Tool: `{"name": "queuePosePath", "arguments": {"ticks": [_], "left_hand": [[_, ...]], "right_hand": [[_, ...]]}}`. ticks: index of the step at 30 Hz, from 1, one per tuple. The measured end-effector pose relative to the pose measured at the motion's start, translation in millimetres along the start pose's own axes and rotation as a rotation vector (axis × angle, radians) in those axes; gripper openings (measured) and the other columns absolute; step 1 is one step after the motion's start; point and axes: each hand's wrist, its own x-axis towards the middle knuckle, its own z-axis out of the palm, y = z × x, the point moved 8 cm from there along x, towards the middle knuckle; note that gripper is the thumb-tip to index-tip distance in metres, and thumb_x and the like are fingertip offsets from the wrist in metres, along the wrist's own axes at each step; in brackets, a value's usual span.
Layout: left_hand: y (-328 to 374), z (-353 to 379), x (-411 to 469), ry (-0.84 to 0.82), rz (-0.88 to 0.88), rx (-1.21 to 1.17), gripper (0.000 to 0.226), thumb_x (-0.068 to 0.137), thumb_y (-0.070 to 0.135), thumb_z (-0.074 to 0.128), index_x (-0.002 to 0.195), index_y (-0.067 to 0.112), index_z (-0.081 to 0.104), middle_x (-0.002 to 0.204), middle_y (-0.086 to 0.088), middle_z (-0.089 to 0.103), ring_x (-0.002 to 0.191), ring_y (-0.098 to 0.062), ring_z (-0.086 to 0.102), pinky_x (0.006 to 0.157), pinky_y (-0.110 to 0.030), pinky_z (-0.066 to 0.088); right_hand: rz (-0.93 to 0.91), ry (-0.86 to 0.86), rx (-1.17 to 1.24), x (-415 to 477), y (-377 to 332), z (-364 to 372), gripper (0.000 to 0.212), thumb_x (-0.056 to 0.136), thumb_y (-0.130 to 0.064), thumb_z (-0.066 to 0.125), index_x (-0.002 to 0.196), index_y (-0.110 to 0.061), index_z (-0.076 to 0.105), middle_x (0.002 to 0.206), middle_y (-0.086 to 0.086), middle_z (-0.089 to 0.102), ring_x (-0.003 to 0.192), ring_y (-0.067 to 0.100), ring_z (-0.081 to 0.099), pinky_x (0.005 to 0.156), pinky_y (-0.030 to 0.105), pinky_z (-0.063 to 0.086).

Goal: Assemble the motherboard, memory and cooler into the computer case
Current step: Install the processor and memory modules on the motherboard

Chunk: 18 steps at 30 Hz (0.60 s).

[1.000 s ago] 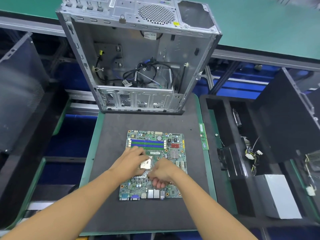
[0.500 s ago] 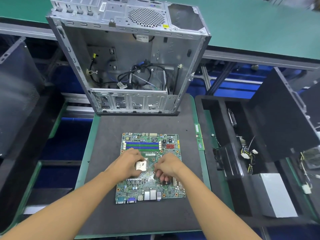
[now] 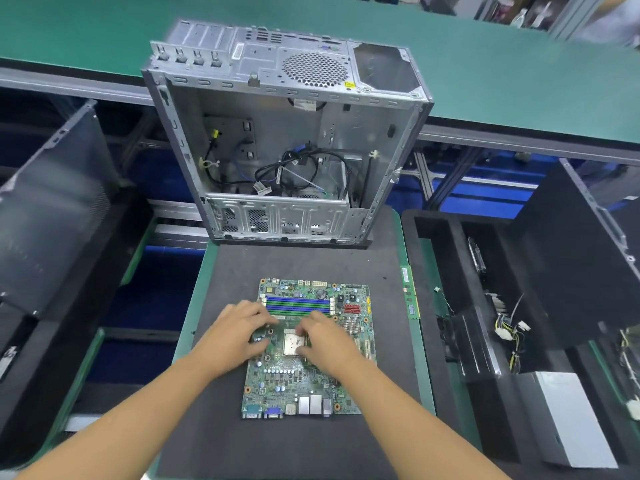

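The left grip [image 3: 242, 334] and right grip [image 3: 325, 336] cover parts of the board [image 3: 304, 379] beside the socket [image 3: 293, 344]. Both forearms [image 3: 131, 417] run off the bottom edge. Clutter [image 3: 512, 12] at upper right is blurred.

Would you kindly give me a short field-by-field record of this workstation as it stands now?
motherboard: flat on the dark mat, outside the case
computer case: open, beyond the board, loose cables inside
left hand: fingers spread, resting on the board left of the processor
right hand: fingertips at the processor's right edge; grip unclear
memory stick: lying loose at the mat's right edge
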Motion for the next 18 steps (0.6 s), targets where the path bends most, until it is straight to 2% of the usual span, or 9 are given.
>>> {"name": "queuePosePath", "arguments": {"ticks": [3,6,9,15,18], "left_hand": [[16,7,-1,-0.008,0.063,0.017,0.029,0.09,0.04,0.064,0.119,0.037,0.067,0.112,0.022,0.058,0.111,-0.006,0.05,0.091,-0.026,0.031],[30,18,1,-0.04,0.117,0.064,0.03,0.09,0.044,0.062,0.119,0.037,0.067,0.118,0.022,0.059,0.114,-0.006,0.049,0.096,-0.029,0.032],[35,26,1,-0.061,0.113,0.11,0.03,0.091,0.046,0.061,0.118,0.036,0.068,0.119,0.02,0.058,0.114,-0.009,0.048,0.097,-0.031,0.034],[45,21,5,-0.064,0.075,0.188,0.02,0.089,0.043,0.064,0.107,0.038,0.073,0.107,0.021,0.06,0.106,-0.011,0.052,0.091,-0.032,0.038],[53,16,4,-0.063,0.084,0.288,0.013,0.082,0.043,0.071,0.094,0.04,0.075,0.095,0.022,0.062,0.093,-0.008,0.058,0.082,-0.029,0.046]], "right_hand": [[0.023,-0.026,0.027,0,7,4,0.041,0.089,-0.024,0.077,0.124,-0.019,0.058,0.125,-0.001,0.052,0.117,0.019,0.052,0.105,0.041,0.046],[0.011,-0.056,0.017,-1,13,6,0.054,0.084,-0.028,0.081,0.129,-0.019,0.053,0.129,-0.001,0.049,0.123,0.018,0.044,0.109,0.038,0.041],[0.009,-0.029,-0.004,-1,18,4,0.056,0.085,-0.027,0.08,0.131,-0.02,0.05,0.129,-0.002,0.048,0.124,0.016,0.043,0.108,0.034,0.04],[0.041,-0.039,-0.016,5,18,4,0.059,0.08,-0.023,0.084,0.127,-0.021,0.048,0.127,-0.001,0.046,0.118,0.018,0.042,0.102,0.035,0.043],[0.036,-0.023,-0.02,3,16,3,0.055,0.081,-0.018,0.08,0.127,-0.02,0.048,0.127,0.0,0.046,0.12,0.02,0.041,0.101,0.035,0.043]]}}
